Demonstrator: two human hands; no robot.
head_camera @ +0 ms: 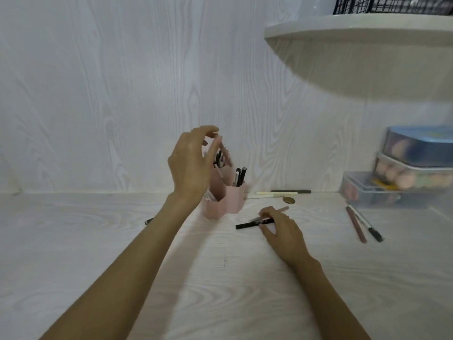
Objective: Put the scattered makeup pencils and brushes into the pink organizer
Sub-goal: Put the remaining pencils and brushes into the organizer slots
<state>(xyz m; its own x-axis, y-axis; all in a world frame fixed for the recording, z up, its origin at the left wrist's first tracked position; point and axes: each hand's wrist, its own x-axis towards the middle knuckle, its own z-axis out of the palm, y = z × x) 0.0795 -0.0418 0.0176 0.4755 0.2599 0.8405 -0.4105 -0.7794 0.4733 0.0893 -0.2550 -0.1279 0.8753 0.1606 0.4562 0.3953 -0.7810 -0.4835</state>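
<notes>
The pink organizer [226, 201] stands at the back of the white table, with several dark pencils upright in its cups. My left hand [192, 163] hovers just left of its top, fingers curled loosely beside a pink pencil [223, 149] sticking out of the tall cup; whether it still grips that pencil is unclear. My right hand [282, 229] rests on the table with its fingers pinching a black pencil [252, 223] and a pink pencil [282, 209]. More lie scattered: a cream pencil [274, 194], a dark pencil [294, 191], a mauve pencil [355, 223] and a white-black pen [367, 224].
Stacked clear plastic boxes [392, 190] with a blue-lidded case [421, 146] sit at the right by the wall. A white shelf [355, 33] overhangs the upper right. A small gold coin-like disc [288, 199] lies behind my right hand. A black pencil tip [148, 221] peeks out beside my left forearm.
</notes>
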